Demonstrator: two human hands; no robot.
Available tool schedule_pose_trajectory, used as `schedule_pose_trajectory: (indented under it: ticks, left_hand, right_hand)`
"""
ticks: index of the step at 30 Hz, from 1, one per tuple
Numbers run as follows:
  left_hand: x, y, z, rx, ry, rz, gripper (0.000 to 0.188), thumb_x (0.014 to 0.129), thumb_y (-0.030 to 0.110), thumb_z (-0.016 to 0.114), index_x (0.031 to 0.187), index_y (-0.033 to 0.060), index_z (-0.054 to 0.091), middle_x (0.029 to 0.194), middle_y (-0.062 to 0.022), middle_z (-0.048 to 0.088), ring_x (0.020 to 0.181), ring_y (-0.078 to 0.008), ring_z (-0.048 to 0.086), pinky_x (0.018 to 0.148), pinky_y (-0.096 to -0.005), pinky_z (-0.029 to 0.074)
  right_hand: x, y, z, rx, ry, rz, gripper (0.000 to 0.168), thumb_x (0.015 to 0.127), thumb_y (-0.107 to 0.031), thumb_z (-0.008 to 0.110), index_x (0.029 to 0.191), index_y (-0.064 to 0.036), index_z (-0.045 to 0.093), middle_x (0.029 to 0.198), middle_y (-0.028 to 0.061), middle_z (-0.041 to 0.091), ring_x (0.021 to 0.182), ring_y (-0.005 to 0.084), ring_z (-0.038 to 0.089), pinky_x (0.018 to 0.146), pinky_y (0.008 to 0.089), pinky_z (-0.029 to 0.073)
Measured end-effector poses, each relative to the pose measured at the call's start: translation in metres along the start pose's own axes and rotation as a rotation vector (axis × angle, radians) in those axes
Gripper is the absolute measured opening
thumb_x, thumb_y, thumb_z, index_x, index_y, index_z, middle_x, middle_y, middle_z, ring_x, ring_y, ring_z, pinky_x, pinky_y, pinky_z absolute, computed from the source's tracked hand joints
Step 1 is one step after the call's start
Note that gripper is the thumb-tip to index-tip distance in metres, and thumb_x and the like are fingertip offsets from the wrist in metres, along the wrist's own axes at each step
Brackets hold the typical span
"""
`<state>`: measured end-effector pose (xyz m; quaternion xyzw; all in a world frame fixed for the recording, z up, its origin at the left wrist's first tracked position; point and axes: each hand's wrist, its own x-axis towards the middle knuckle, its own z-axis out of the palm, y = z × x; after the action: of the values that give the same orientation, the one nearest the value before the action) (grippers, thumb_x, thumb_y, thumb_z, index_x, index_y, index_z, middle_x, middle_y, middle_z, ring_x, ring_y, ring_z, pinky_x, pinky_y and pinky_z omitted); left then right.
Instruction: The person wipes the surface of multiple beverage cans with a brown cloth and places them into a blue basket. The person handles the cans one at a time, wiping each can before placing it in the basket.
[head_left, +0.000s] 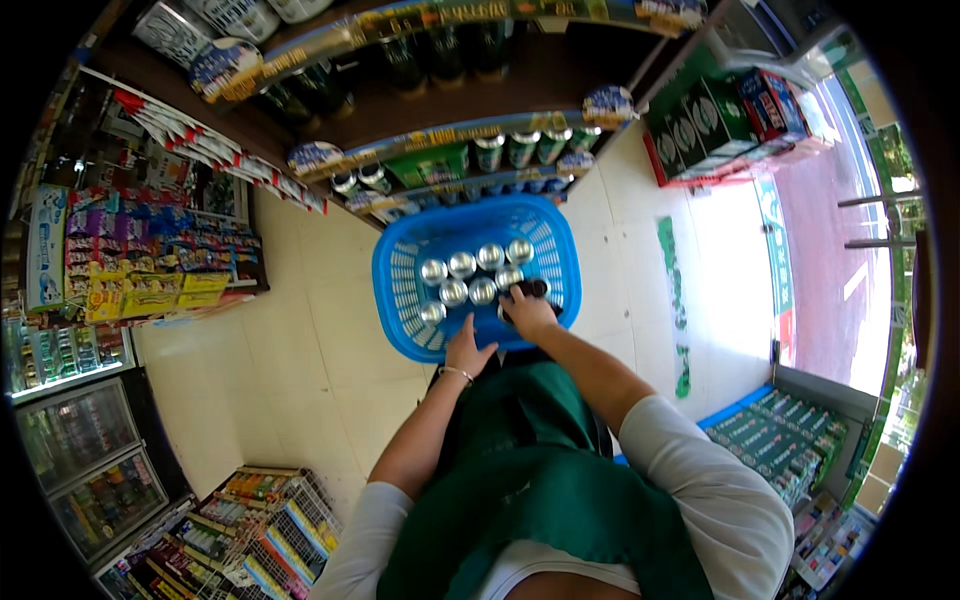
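A blue plastic basket (399, 330) with slotted side walls stands before me. Several drink cans (481, 291) stand in it in uneven rows, their silver tops facing up. My right hand (531, 315) reaches into the basket's near right part, its fingers around a dark container (534, 287). The hand covers much of that container, so its exact kind is unclear. At the near rim, left of centre, my left hand (469, 352) has its fingers apart with nothing in them. Its index finger points in toward the nearest cans.
Shelving (450, 135) with cans and bottles rises just beyond the basket. Snack packets hang on a rack (150, 247) at left. A wire rack (277, 525) stands at lower left. Stacked drink cartons (705, 127) and green cartons (780, 435) flank the doorway at right.
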<state>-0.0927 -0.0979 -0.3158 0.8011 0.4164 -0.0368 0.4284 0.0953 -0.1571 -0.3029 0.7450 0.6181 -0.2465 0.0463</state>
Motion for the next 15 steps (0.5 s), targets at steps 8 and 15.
schedule_pose_trajectory:
  ticks: [8, 15]
  left_hand:
    - [0.007, -0.009, -0.002, -0.079, -0.022, -0.094, 0.088, 0.075, 0.036, 0.074, 0.141, 0.0002, 0.027, 0.110, -0.0169, 0.059, 0.100, -0.0320, 0.059, 0.084, -0.0375, 0.048]
    - [0.022, 0.031, -0.048, -0.413, 0.060, -0.039, 0.064, 0.079, 0.036, 0.073, 0.127, 0.0003, 0.049, 0.108, -0.0171, 0.063, 0.100, -0.0287, 0.062, 0.085, -0.0370, 0.050]
  right_hand:
    - [0.006, -0.007, -0.009, 0.015, -0.153, 0.003, 0.041, 0.084, -0.022, 0.057, 0.123, -0.013, 0.055, 0.121, 0.0173, 0.049, 0.085, 0.0311, 0.065, 0.068, 0.0405, 0.053]
    - [0.016, 0.017, -0.136, 0.346, 0.178, -0.005, 0.049, 0.079, -0.040, 0.064, 0.120, -0.014, 0.055, 0.109, 0.0141, 0.061, 0.089, 0.0332, 0.063, 0.074, 0.0430, 0.052]
